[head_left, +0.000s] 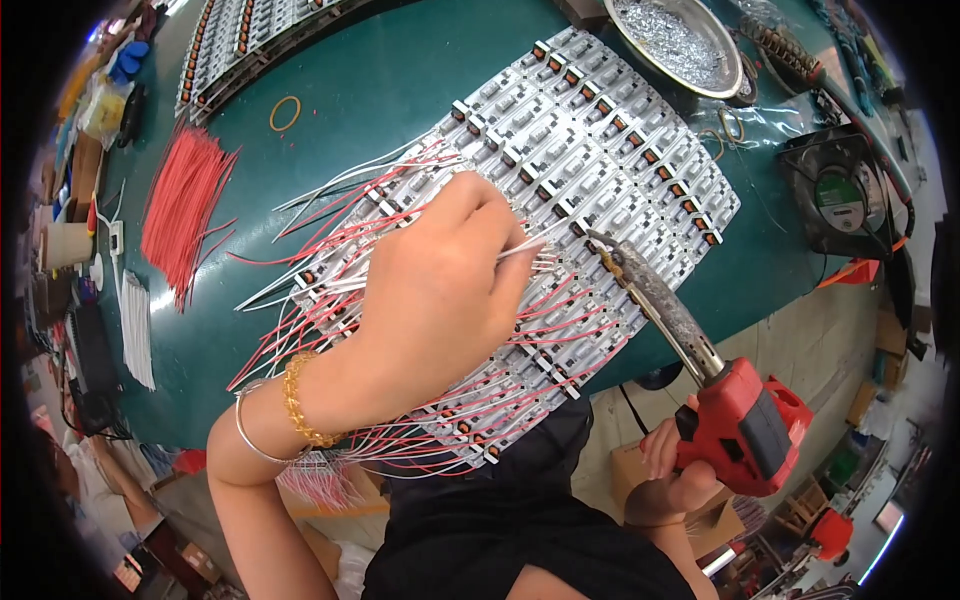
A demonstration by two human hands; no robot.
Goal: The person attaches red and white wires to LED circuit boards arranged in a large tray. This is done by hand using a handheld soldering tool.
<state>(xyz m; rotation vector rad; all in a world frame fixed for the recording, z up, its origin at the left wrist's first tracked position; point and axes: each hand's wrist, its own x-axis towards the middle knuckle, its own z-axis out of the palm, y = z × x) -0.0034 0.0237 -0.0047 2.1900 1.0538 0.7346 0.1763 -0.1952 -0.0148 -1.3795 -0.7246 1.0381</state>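
My left hand (445, 270) is closed in a pinch on a thin white wire (540, 240), whose end points at the large panel of small white circuit boards (560, 140). My right hand (680, 460) grips a soldering gun (740, 425) with a red and black handle. The gun's darkened tip meets the boards close to the end of the white wire; whether they touch I cannot tell. Many red and white wires (560, 335) stick out from the left and near parts of the panel. My left hand hides some boards under it.
Red wires (185, 215) and white wires (137, 330) lie bundled on the green table (330, 90). A metal bowl of silvery scraps (680, 45), a black fan (838, 195) and a coiled-spring iron stand (780, 50) are at the right. Another board panel (240, 45) stands far left.
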